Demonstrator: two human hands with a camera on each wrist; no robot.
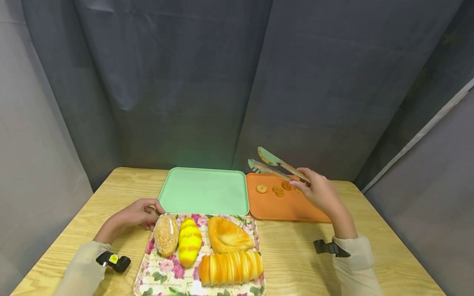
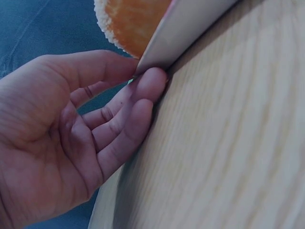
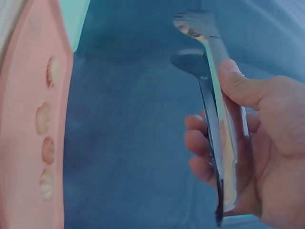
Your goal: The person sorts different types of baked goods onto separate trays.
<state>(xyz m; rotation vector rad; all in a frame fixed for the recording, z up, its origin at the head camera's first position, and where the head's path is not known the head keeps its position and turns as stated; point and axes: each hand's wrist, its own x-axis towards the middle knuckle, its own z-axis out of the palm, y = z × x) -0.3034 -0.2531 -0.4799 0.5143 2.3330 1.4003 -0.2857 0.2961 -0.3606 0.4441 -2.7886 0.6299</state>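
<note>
My left hand [image 1: 135, 214] grips the left far corner of a floral tray [image 1: 166, 269]; in the left wrist view the thumb and fingers [image 2: 131, 136] pinch its pale rim. A sesame-coated bun [image 1: 166, 236] lies just beside those fingertips. Also on this tray are a yellow bun [image 1: 190, 242], a folded golden bread [image 1: 227, 235] and a ridged long bread roll [image 1: 231, 268]. Raised above the orange tray [image 1: 274, 210], my right hand [image 1: 321, 193] holds metal tongs [image 1: 268, 157]. The tongs' tips stand apart, with nothing between them, pointing up and left.
A bare light green tray [image 1: 207, 191] sits behind the floral one, side by side with the orange tray. Several small cookies [image 1: 261, 189] lie on the orange tray. Everything rests on a wooden table [image 1: 292, 255], with dark curtains [image 1: 177, 82] behind.
</note>
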